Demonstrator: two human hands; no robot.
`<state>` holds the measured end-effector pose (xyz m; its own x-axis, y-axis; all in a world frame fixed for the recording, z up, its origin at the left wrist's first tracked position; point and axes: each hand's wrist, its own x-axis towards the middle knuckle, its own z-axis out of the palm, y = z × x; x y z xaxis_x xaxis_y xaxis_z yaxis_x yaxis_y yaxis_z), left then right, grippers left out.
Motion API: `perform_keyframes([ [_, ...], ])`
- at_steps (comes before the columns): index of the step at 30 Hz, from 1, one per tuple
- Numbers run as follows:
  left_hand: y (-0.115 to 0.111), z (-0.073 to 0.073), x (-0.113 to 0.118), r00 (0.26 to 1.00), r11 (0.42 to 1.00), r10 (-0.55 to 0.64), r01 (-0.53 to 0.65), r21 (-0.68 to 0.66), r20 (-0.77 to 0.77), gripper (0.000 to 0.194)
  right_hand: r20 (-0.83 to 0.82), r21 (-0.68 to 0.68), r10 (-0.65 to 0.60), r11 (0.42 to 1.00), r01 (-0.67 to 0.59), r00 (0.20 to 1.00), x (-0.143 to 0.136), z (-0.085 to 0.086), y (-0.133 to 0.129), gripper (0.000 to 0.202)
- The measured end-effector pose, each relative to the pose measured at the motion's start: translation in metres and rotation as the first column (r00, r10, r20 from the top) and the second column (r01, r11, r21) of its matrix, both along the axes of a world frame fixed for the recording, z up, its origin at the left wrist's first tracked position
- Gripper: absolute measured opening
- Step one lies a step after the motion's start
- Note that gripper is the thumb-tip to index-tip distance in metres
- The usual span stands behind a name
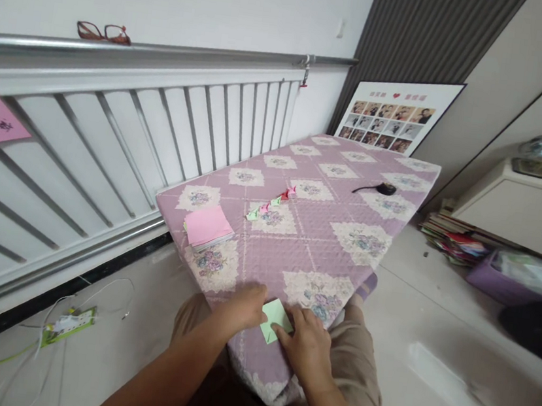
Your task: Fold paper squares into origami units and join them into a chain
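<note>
A light green paper square (276, 322) with crease lines lies near the close end of the cloth-covered table (267, 268). My left hand (247, 307) is at its left edge, fingers bent together against the paper. On the other side, my right hand (306, 340) rests with the thumb on the paper and the fingers spread at its right edge. A stack of paper squares with a pink sheet on top (209, 226) sits at the table's left side. Several small folded paper pieces (276, 201), green, pink and red, form a slanting row farther back.
A black ladle-like object (385, 189) lies at the table's right rear. A white radiator (133, 153) borders the left side. On the floor are a power strip (69, 325) with cables at left and a purple bin (501, 277) at right.
</note>
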<state>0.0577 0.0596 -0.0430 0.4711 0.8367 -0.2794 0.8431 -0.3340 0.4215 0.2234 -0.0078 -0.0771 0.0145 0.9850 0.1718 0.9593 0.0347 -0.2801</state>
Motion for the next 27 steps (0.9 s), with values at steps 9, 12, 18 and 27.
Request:
perform_keyframes([
  [9,0.005,0.008,0.002,0.999,0.998,-0.015,0.018,-0.066,0.035,0.016,-0.008,0.015,0.017,1.000,-0.017,1.000,0.001,0.000,0.001,0.034],
  [12,0.003,0.004,0.002,0.996,0.998,0.008,-0.002,-0.065,0.091,0.015,-0.021,0.016,0.014,1.000,-0.013,1.000,0.001,-0.001,0.001,0.034],
  [18,0.002,-0.006,0.000,0.969,0.988,0.075,-0.041,-0.148,0.235,0.013,-0.066,0.037,0.005,0.999,-0.003,0.998,0.002,-0.005,0.002,0.035],
  [27,-0.005,-0.014,-0.007,0.862,0.975,0.171,-0.078,-0.209,0.476,0.011,-0.440,-0.109,0.145,0.971,-0.213,0.886,0.008,0.012,0.015,0.011],
])
